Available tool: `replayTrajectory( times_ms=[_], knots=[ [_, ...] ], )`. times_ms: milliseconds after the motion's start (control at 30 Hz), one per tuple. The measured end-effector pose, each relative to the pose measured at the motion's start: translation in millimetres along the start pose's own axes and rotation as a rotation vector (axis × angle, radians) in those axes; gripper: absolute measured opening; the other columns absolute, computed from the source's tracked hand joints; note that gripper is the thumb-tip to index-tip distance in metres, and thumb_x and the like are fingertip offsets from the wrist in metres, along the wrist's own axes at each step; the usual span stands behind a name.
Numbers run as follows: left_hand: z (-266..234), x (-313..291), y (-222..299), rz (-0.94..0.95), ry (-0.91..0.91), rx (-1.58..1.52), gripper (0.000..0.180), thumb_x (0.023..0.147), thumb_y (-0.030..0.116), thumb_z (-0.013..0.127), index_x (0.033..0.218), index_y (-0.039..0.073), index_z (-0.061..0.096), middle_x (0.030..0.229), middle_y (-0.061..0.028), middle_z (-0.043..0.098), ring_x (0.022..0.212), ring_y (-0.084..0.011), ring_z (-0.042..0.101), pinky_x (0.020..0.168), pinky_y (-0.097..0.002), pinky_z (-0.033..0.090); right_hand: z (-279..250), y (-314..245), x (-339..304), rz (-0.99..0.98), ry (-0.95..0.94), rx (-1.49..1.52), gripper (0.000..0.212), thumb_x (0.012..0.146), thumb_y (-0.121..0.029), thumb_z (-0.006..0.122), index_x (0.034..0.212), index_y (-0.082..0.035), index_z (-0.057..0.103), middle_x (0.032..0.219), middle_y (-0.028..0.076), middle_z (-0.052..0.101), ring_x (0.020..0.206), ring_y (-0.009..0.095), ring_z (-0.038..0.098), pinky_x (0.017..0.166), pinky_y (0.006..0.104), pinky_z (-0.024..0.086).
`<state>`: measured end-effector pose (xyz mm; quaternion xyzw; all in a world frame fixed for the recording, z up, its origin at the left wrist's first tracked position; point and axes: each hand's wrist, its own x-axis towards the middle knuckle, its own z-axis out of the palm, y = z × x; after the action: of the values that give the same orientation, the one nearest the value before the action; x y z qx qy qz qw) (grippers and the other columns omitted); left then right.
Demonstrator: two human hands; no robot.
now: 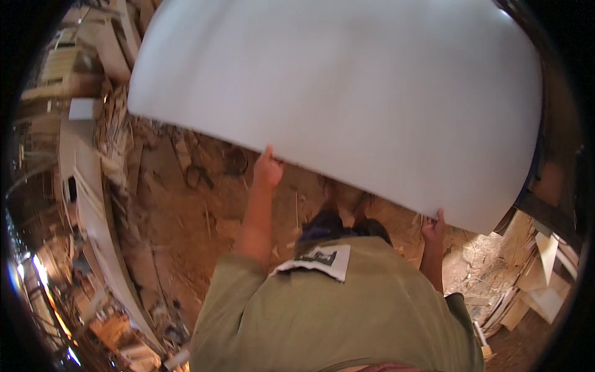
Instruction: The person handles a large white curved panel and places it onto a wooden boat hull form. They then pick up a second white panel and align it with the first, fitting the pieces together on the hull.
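A large white sheet board [347,93] fills the upper part of the view, its near edge slanting down from left to right. My left hand [268,170] grips that edge left of the middle, thumb on top and the fingers hidden beneath. Farther right, close to the near right corner, my right hand [434,228] pinches the same edge with its thumb over the top. The board is held above the floor in front of my legs. Its far edge runs out of the picture.
Wood scraps and shavings litter the brown floor [180,229]. A long pale bench or plank [93,186] runs along the left, with a small white block [83,109] on it. Offcut panels [539,285] lie piled at the lower right. Dark timber [551,214] stands past the board's right edge.
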<state>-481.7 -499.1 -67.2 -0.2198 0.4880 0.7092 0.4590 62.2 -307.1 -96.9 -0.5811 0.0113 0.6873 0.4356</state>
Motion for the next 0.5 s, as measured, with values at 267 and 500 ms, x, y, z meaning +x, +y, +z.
replayTrajectory(
  times_ms=[267, 500],
  knots=[
    [-13.9, -1.0, -22.4, -0.076, -0.066, -0.074, 0.047, 0.100, 0.036, 0.048, 0.129, -0.001, 0.044, 0.118, -0.0157, 0.058, 0.111, -0.0306, 0.055, 0.096, -0.0429, 0.045, 10.1, -26.1, 32.7, 0.055, 0.072, -0.038, 0.032, 0.092, -0.023, 0.065, 0.116, -0.005, 0.056, 0.118, 0.009, 0.061, 0.105, 0.023, 0.062, 0.088, 0.0352, 0.056],
    [3.7, -14.2, -113.8, -0.319, -0.257, 0.133, 0.059, 0.093, 0.037, 0.060, 0.132, -0.003, 0.043, 0.131, -0.0205, 0.052, 0.125, -0.0344, 0.048, 0.106, -0.0458, 0.038, -24.7, -24.6, 47.7, 0.097, -0.130, -0.034, 0.027, 0.090, -0.028, 0.067, 0.109, -0.010, 0.059, 0.094, 0.006, 0.064, 0.079, 0.020, 0.064, 0.063, 0.0307, 0.058]
  ],
)
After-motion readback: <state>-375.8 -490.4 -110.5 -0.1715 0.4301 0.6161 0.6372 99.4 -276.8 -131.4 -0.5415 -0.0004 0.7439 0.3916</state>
